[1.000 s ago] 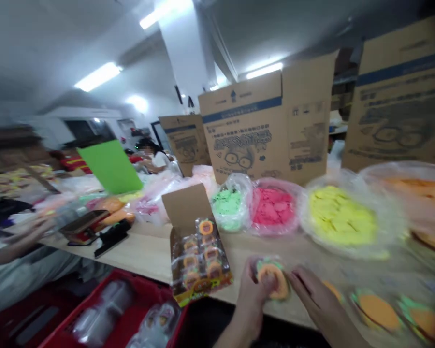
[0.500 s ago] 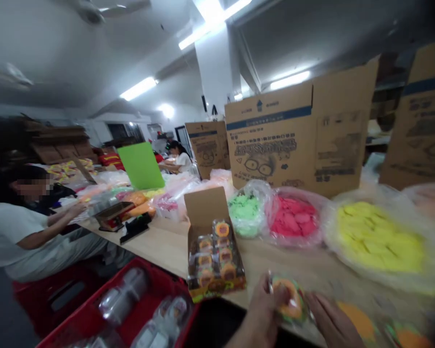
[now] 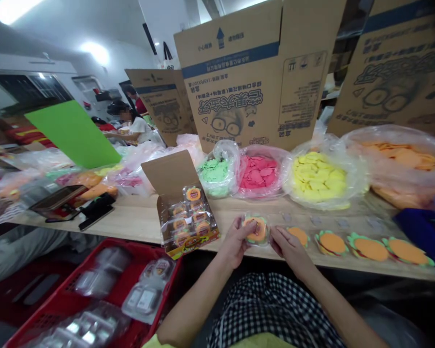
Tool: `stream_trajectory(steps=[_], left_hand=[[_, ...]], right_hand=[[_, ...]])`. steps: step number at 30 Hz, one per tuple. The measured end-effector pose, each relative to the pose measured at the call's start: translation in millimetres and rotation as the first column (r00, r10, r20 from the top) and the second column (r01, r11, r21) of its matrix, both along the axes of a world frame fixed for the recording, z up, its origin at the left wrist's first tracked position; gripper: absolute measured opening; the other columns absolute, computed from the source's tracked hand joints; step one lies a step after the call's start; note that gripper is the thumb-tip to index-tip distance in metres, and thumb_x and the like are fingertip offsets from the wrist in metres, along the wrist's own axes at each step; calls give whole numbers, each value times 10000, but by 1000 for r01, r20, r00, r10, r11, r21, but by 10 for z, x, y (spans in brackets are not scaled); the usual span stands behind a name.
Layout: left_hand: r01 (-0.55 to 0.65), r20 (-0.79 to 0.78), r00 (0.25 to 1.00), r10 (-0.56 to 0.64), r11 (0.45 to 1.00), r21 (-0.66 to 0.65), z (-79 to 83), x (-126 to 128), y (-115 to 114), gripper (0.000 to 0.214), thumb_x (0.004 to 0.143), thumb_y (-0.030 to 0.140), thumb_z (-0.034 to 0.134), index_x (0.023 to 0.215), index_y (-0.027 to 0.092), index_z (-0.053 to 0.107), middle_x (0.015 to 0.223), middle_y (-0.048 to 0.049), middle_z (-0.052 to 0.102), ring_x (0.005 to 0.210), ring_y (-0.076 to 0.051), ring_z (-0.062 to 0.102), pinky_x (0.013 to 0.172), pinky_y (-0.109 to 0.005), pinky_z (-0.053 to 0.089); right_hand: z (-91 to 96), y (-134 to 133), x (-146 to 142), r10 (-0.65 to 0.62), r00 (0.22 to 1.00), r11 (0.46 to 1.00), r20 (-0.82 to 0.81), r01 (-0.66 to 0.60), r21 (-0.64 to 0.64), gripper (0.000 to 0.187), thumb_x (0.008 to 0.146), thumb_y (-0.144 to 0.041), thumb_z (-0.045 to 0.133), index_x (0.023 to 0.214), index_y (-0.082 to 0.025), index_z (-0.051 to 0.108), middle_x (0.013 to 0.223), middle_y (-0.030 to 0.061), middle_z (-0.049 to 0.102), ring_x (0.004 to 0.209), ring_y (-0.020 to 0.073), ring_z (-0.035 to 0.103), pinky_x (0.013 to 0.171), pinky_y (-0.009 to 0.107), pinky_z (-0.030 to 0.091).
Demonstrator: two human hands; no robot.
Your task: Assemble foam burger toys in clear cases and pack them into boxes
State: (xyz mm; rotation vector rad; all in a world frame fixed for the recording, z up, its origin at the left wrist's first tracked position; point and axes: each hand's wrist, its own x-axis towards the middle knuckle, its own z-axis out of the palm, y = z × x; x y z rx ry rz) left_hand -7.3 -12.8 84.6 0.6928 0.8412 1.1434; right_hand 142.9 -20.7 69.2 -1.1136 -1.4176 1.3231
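My left hand (image 3: pixel 235 242) and my right hand (image 3: pixel 288 244) both pinch one small packet holding an orange flower disc with a green rim (image 3: pixel 255 229), just above the front edge of the wooden table (image 3: pixel 137 221). To the left of my hands stands an open cardboard display box (image 3: pixel 183 212) filled with several wrapped orange pieces. A row of several more orange flower discs (image 3: pixel 369 247) lies on the table to the right of my right hand.
Clear bags of green (image 3: pixel 215 173), pink (image 3: pixel 258 172), yellow (image 3: pixel 317 176) and orange (image 3: pixel 402 159) pieces line the back of the table before large cardboard cartons (image 3: pixel 253 77). A red crate of wrapped packets (image 3: pixel 105 290) sits low at left. Other people work at the left and far back.
The camera has tilted down and swung; the hands with the orange packet now sit higher in view and my checked lap shows. Both hands still grip the packet.
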Motion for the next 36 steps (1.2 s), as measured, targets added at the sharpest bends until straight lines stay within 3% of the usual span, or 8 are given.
stream_trajectory(steps=[3, 9, 14, 19, 22, 27, 33, 36], left_hand=[[-35, -67, 997, 47, 986, 165, 31, -13, -2, 438, 632, 197, 715, 994, 166, 471, 931, -31, 576, 808, -117, 568, 718, -227, 457], [26, -223, 973, 62, 928, 372, 59, -83, -28, 620, 541, 141, 764, 1044, 202, 407, 1011, -40, 552, 905, -163, 551, 769, -277, 444], [170, -348, 937, -13, 889, 425, 71, -102, -78, 607, 518, 131, 773, 1016, 198, 431, 1044, -57, 545, 961, -183, 526, 808, -306, 430], [265, -335, 932, -139, 890, 370, -78, -87, -189, 626, 508, 152, 783, 1026, 204, 436, 1063, -64, 547, 947, -191, 534, 794, -320, 427], [297, -200, 948, -248, 914, 276, -352, -30, -321, 649, 519, 181, 780, 1053, 223, 414, 1039, -49, 548, 896, -179, 553, 764, -317, 432], [263, -107, 962, -250, 955, 136, -667, 85, -500, 584, 522, 208, 776, 1006, 218, 450, 976, -20, 541, 790, -141, 560, 720, -294, 440], [219, -96, 973, -209, 970, 107, -535, 129, -350, 555, 489, 171, 787, 967, 182, 506, 905, -11, 556, 795, -129, 543, 729, -251, 430], [49, -48, 998, -46, 996, 68, -437, 224, -249, 597, 523, 179, 772, 1041, 187, 474, 926, -24, 573, 828, -140, 555, 769, -275, 436]], right_hand=[[-104, 2, 136, 89, 987, 994, 130, -97, 53, 442, 857, -531, 322, 622, -189, 477, 515, -39, 378, 481, 112, 372, 471, 245, 299], [-15, 73, 379, -204, 953, 936, 223, 123, 329, 297, 860, -449, 396, 1014, -207, 472, 827, 33, 506, 720, 160, 491, 599, 274, 414], [399, 74, 371, -165, 865, 779, 474, -181, 601, 234, 857, -370, 457, 1024, -206, 459, 986, 74, 495, 893, 194, 467, 755, 330, 398], [472, -48, 377, -15, 724, 823, 690, -383, 420, 195, 892, -348, 393, 804, -193, 473, 802, 31, 515, 729, 164, 468, 637, 288, 373], [265, -154, 425, 92, 712, 859, 696, -410, 306, 237, 905, -357, 357, 773, -193, 466, 778, 21, 515, 701, 152, 466, 616, 271, 356], [-39, -287, 504, 180, 745, 920, 643, -358, 157, 294, 885, -424, 367, 722, -205, 476, 698, 9, 506, 637, 154, 446, 567, 268, 319], [-113, -272, 539, 162, 885, 956, 436, -250, 153, 300, 876, -413, 382, 672, -211, 469, 669, 0, 484, 635, 151, 429, 584, 273, 334], [-260, -270, 444, -50, 979, 992, 200, 25, 126, 317, 875, -441, 370, 656, -218, 421, 611, -24, 402, 587, 144, 389, 551, 262, 335]])
